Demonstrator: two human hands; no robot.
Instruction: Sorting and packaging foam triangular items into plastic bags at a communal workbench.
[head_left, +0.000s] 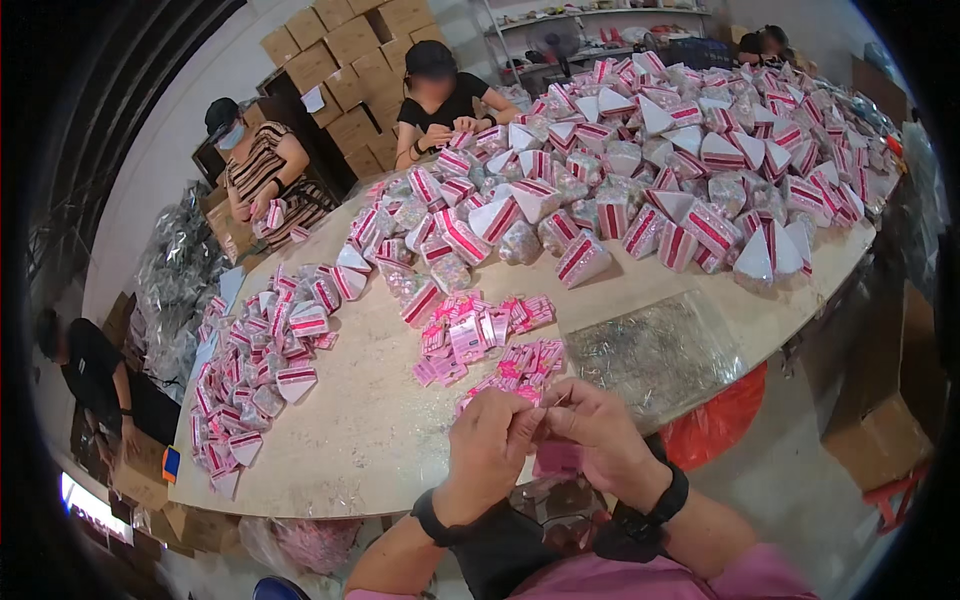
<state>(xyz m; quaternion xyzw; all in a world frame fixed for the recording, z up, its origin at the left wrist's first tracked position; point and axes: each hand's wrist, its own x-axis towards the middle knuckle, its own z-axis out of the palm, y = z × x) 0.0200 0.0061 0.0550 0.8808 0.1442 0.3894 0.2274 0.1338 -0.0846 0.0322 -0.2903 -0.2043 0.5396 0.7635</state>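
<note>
Close together at the table's near edge, my left hand (pixel 488 445) and my right hand (pixel 598 432) meet at the fingertips. Both are closed in a pinch. A thin strand shows at the right fingers, and a small pink card tag (pixel 558 460) hangs just below them. What the left fingertips hold is hidden. Just beyond my hands lie a heap of pink tags (pixel 466 336) and a nearer heap of pink tags (pixel 532 362). To their right, a clear plastic sheet (pixel 655 355) with thin strands on it lies flat.
A large mound of pink-and-white wedge-shaped packs (pixel 690 160) covers the far side; a smaller pile of packs (pixel 270 350) lies left. Several people sit around the table (pixel 370 440). A red bag (pixel 720 415) hangs at the near edge, and a cardboard box (pixel 880 400) stands right.
</note>
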